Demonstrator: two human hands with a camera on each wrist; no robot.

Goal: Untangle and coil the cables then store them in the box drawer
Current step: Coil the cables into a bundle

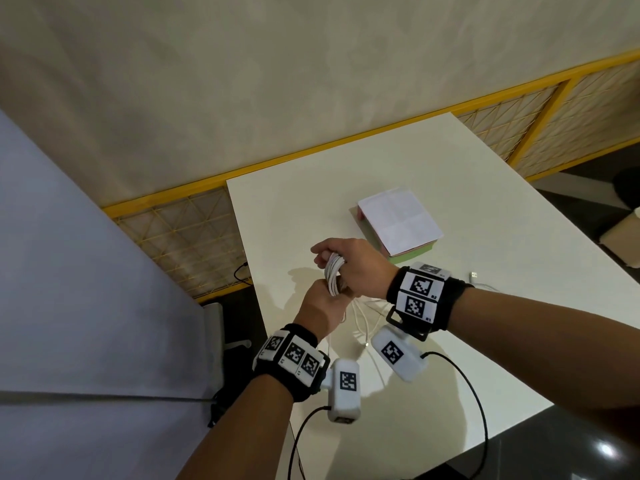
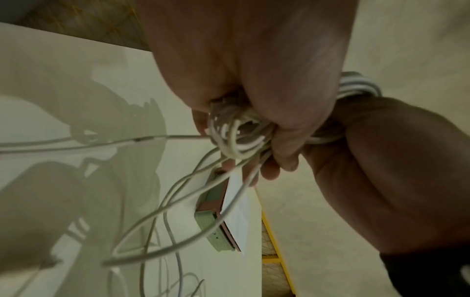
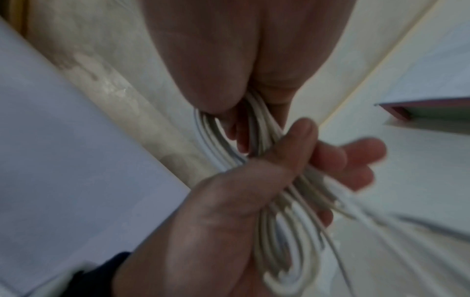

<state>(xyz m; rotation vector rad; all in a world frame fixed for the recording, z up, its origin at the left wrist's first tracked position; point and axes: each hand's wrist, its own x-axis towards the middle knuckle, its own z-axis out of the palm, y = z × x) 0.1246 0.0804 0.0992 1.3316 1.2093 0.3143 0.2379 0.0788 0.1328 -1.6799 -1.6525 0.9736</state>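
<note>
The person holds a white coil (image 1: 334,273) in the air above the near left part of the white tabletop (image 1: 450,188), between both hands. The left hand (image 1: 320,306) grips the coil from below: in the right wrist view its thumb presses across the loops and its fingers (image 3: 356,154) are curled behind them. The right hand (image 1: 360,265) grips the upper part of the coil, with its fingers curled around the strands; in the left wrist view a few loops (image 2: 353,86) come out above this hand.

From the coil, loose cable (image 1: 363,320) hangs down to the tabletop and lies there in several tangled curves, under and between the two wrists. A small white plug (image 1: 473,274) lies on the tabletop, well apart to the right of the hands.

The box (image 1: 398,223) stands on the tabletop just beyond the right hand. It has a white top, a pink side and a green lower part. I cannot tell from here if its drawer is open.
</note>
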